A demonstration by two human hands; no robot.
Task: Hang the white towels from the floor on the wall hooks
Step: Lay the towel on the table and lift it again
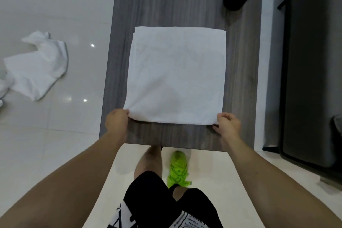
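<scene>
Your left hand (117, 122) and right hand (228, 124) each pinch a near corner of a folded white towel (175, 76), soft terry squared flat on the grey woodgrain table (166, 5). Nothing hangs yet; no hooks show. A crumpled towel (37, 66) remains far left on glossy floor tiles (37, 144).
</scene>
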